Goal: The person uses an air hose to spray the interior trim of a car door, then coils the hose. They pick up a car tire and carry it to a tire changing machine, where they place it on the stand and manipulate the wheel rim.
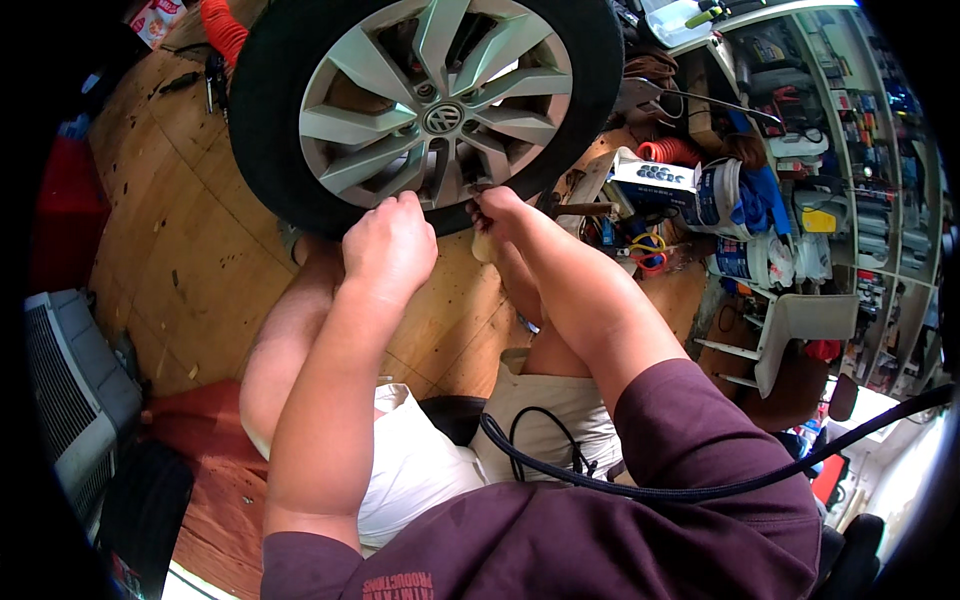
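A car wheel with a black tyre and silver alloy spokes stands upright on the wooden floor in front of my knees. My left hand is curled in a fist against the lower rim of the wheel. My right hand pinches something small at the rim's bottom edge, beside the left hand. What the fingers grip is hidden. I sit with both legs apart, wearing light shorts and a maroon shirt.
A black braided cable runs across my lap. Shelves packed with tools, tubs and boxes fill the right side. Coiled orange hose and a white box lie behind the wheel. A grey slatted unit stands at left.
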{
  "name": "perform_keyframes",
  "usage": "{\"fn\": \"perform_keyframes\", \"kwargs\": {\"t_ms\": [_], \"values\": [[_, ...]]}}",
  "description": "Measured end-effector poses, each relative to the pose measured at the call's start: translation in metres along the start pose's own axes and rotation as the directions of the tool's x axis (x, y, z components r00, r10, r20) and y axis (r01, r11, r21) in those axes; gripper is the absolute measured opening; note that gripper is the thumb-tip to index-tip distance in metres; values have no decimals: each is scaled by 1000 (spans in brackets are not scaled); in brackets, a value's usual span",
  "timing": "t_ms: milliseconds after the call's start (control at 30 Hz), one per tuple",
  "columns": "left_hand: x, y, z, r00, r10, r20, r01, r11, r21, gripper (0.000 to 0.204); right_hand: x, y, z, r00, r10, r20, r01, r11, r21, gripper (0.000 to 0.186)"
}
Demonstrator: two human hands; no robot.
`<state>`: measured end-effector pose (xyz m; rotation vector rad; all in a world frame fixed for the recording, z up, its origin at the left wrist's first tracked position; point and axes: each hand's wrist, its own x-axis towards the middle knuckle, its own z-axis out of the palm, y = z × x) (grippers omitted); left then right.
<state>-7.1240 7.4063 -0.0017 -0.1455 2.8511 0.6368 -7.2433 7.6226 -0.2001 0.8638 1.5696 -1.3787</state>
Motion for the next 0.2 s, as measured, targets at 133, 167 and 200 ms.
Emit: {"fn": "perform_keyframes", "kwargs": {"t_ms": [133, 167, 200], "values": [[-1, -1, -1, 1000, -12, 29, 12, 1000, 9, 22, -8, -2, 8, 1000, -5, -15, 5, 1000, 10, 26], [-1, 0, -1, 999, -9, 40, 9, 1000, 9, 22, -5, -1, 5, 1000, 9, -10, -9, 1000, 28, 27], [-1, 1, -1, 999, -7, 52, 6, 1000, 8, 23, 1, 0, 0, 1000, 23, -5, -23, 999, 46, 28]]}}
